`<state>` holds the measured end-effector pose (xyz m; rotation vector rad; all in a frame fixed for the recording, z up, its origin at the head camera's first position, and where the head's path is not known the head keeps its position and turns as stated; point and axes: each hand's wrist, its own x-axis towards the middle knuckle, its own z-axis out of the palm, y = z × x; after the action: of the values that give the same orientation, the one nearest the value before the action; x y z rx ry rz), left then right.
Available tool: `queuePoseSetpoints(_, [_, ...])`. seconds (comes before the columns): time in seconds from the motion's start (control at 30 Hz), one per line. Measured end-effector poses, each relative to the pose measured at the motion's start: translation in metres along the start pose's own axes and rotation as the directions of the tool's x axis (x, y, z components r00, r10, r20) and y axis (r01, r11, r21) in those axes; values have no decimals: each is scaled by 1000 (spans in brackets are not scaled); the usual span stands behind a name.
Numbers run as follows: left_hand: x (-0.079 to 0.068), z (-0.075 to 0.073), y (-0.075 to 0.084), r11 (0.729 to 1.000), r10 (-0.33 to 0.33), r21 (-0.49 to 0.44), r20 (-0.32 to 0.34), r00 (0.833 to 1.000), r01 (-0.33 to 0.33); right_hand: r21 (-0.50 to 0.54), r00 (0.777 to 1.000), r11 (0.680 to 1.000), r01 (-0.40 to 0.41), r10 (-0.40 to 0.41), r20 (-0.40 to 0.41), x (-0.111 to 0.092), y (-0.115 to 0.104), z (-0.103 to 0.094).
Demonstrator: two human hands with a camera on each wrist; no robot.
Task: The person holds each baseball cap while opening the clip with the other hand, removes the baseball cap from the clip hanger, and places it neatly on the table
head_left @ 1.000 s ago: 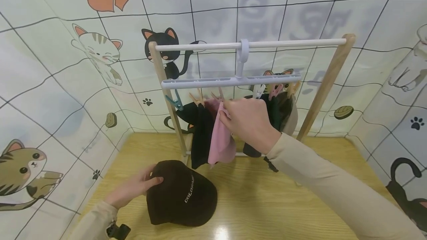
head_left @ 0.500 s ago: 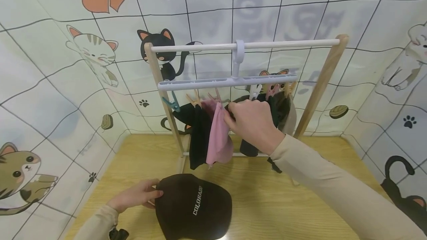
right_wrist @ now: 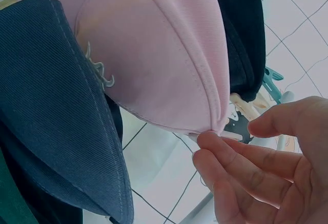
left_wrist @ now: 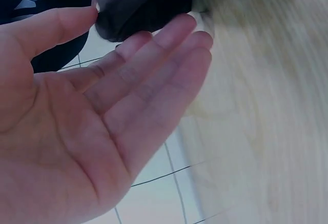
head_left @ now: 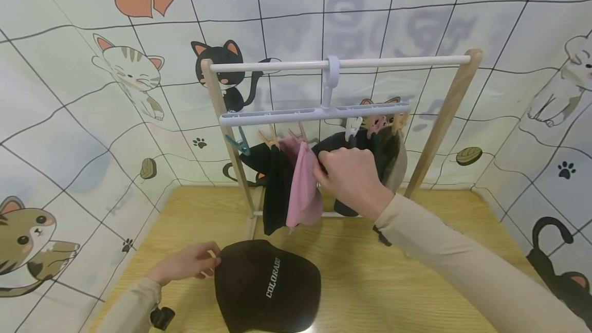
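A dark brown cap (head_left: 250, 292) lettered COLORADO lies on the table. Beside its left edge is my left hand (head_left: 187, 263), fingers loosely extended; the left wrist view shows the palm (left_wrist: 66, 147) holding nothing, fingertips near the dark fabric. A pink cap (head_left: 302, 189) hangs from a pink clothespin (head_left: 299, 132) on the hanger (head_left: 277, 116). My right hand (head_left: 353, 179) is at its upper edge; in the right wrist view the fingertips (right_wrist: 207, 141) meet the pink cap's corner, with the thumb apart. A navy cap (right_wrist: 56, 90) hangs next to it.
The hanger hooks over a white rod (head_left: 398, 61) between wooden posts (head_left: 446, 122). A black cap (head_left: 276, 189) hangs left of the pink one, a beige-and-brown cap (head_left: 396, 168) at the right. Other clips include a teal clothespin (head_left: 239, 143) and a white clothespin (head_left: 353, 127).
The brown cap has shifted toward me and slightly right, and my left fingers have come off it. My right hand has drawn slightly back from the pink cap's clipped corner.
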<state>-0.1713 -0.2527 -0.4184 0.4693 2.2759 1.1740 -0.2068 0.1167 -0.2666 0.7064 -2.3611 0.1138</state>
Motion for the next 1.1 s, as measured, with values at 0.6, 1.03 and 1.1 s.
queuePoseSetpoints(0.6, [23,2,62,832,214,546,-142,966,-105,-3,999,1000,-4,4,46,-9,3,6])
queuePoseSetpoints(1.03, [42,2,118,788,334,583,-132,934,-199,-2,999,1000,-14,14,46,-16,12,5])
queuePoseSetpoints(1.1, [42,1,124,793,364,563,-131,922,-233,12,999,1000,-13,12,52,-17,13,5])
